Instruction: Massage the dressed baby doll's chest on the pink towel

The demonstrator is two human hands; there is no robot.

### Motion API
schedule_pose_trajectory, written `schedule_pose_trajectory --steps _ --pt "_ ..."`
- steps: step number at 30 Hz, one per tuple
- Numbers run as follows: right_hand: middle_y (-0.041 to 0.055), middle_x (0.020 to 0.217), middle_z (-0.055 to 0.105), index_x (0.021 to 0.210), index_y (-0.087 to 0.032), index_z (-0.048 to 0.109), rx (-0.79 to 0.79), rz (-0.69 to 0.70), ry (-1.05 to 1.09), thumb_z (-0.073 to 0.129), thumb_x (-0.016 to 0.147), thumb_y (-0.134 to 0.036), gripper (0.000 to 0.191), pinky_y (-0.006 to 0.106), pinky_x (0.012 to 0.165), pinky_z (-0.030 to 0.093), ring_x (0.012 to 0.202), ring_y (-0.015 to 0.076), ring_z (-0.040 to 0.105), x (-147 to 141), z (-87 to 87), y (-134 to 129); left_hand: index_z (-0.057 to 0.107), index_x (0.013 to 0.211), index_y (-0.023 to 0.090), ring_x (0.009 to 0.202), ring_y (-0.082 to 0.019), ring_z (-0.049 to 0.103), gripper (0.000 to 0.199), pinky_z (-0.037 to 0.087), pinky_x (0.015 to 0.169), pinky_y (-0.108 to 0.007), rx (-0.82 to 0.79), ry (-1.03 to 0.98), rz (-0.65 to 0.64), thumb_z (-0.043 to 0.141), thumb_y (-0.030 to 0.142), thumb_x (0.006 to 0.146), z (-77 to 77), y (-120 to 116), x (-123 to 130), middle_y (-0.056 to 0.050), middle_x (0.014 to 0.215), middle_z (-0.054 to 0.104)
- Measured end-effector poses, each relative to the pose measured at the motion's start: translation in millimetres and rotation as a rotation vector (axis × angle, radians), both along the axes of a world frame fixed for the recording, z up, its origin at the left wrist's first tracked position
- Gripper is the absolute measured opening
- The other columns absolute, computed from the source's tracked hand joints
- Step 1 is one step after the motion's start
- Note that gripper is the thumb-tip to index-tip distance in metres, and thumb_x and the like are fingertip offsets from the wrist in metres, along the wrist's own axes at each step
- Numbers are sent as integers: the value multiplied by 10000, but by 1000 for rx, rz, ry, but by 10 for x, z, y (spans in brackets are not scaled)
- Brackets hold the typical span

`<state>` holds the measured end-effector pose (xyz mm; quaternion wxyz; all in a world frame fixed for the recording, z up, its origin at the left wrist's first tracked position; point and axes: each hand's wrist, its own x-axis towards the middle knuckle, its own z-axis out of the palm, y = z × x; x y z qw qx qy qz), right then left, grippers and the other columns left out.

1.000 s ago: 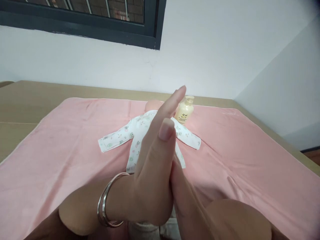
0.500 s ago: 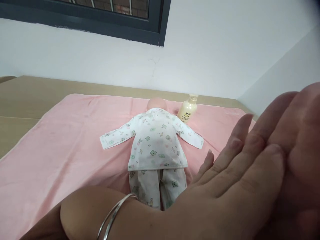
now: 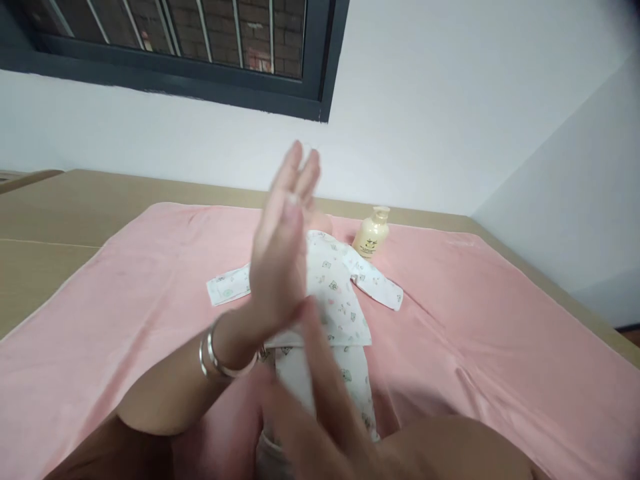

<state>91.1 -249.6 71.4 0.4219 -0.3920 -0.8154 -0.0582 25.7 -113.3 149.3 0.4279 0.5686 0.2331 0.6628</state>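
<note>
My left hand, with silver bracelets at the wrist, is raised upright in the middle, fingers stretched out. From the lower right, my right hand reaches to the heel of the left palm; it is blurred, with its fingers extended and apart. Neither hand holds an object. Behind them lies a baby doll in a white printed top and trousers, arms spread. My hands cover part of its head, body and legs. A pale yellow pump bottle stands right of the doll's head.
A pink blanket with some creases covers much of the wooden table. Behind the table rises a white wall, with a dark-framed barred window at upper left.
My hands were pressed palm to palm at the right, close to the camera. They have moved left to the middle, and the right hand has slid down to the left wrist. The view has tilted up slightly.
</note>
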Motion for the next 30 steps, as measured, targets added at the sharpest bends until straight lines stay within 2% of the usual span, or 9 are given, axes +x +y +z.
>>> schedule_pose_trajectory --steps 2,4,6,8,12,15,22,25,30 --pt "-9 1475 559 1539 -309 406 87 15 174 508 921 -370 630 433 1100 549 1407 245 498 63 42 101 545 1347 254 1473 -218 422 429 336 1235 -412 -68 -107 98 346 470 1034 -35 441 -124 -40 1525 510" --pt "11 1532 503 1562 -285 337 97 92 267 479 943 -303 636 471 1198 430 1430 224 473 124 62 328 604 1246 220 1353 -245 556 404 401 1186 -439 -289 -121 267 437 474 980 -165 889 -261 -94 1407 604" --pt "62 1556 477 1523 -237 397 -11 148 224 476 928 -258 601 553 1235 338 1474 257 410 205 36 689 647 1153 208 1248 -255 623 360 447 1137 -457 -381 -43 385 488 436 923 -381 1241 -337 -97 1275 677" --pt "101 1547 485 1450 -203 497 -146 69 225 440 927 -212 526 580 1239 303 1485 265 393 297 -41 1132 680 1038 178 1174 -255 651 296 473 1098 -453 -389 117 365 529 363 863 -650 1433 -318 -105 1194 712" --pt "185 1515 505 1405 -65 553 -461 -84 77 414 875 -131 551 550 1239 307 1467 314 407 423 -223 1866 694 966 175 1138 -245 656 246 473 1081 -419 -360 455 350 506 237 821 -1161 1402 -129 -102 1146 735" --pt "175 1509 516 1437 -62 526 -503 -57 -75 367 896 -112 567 508 1240 311 1465 291 408 452 -285 2057 697 988 188 1080 -235 675 280 507 1032 -401 -298 569 337 465 208 833 -1382 1270 -41 -85 1113 747" --pt "178 1607 369 1490 -42 463 -553 -116 -235 331 1013 -293 555 472 1272 239 1533 298 279 655 -312 2154 699 1026 185 1113 -230 666 288 509 1055 -400 -262 656 411 458 200 870 -1482 1201 -81 -83 1151 739" --pt "192 1613 352 1508 -48 436 -573 -226 -258 327 1029 -371 587 492 1249 270 1522 329 295 713 -341 2193 707 1021 189 1134 -221 657 292 494 1087 -384 -196 689 437 459 183 868 -1509 1197 -88 -73 1160 738" --pt "244 1595 355 1513 25 398 -425 -323 -349 324 1018 -308 601 551 1247 223 1518 382 276 486 -449 1898 737 1017 165 1116 -226 661 330 503 1077 -381 -184 750 425 441 186 874 -1505 1174 -95 -89 1143 745"
